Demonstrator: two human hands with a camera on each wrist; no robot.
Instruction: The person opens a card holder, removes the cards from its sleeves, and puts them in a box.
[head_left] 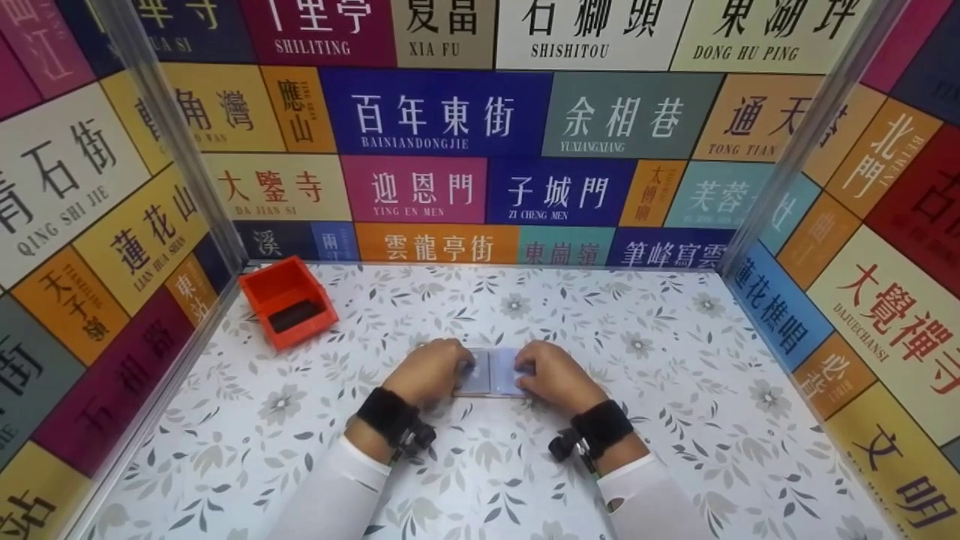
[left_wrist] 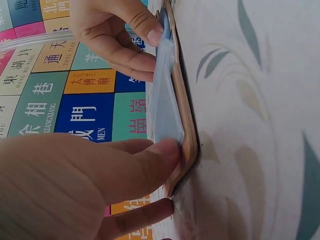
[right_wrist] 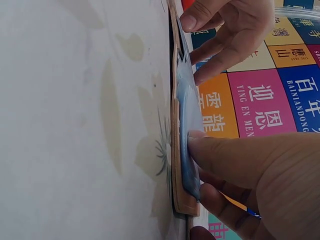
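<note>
An open card holder [head_left: 491,371] lies flat on the table with a fold down its middle. It has a tan rim and bluish clear plastic sleeves [left_wrist: 167,112], which bulge slightly above the cover. My left hand [head_left: 431,371] pinches the left end, thumb on top and fingers along the far edge. At the other end my right hand [head_left: 559,375] pinches the right sleeve, its thumb on the plastic and a fingertip at the sleeve's corner, as the right wrist view shows. The sleeves' contents cannot be made out.
At the back left stands a red open box [head_left: 319,328] with a dark flat thing [head_left: 296,316] inside. The table [head_left: 480,487] has a leaf-and-flower pattern. Panels with coloured signs [head_left: 439,112] enclose it at the back and both sides.
</note>
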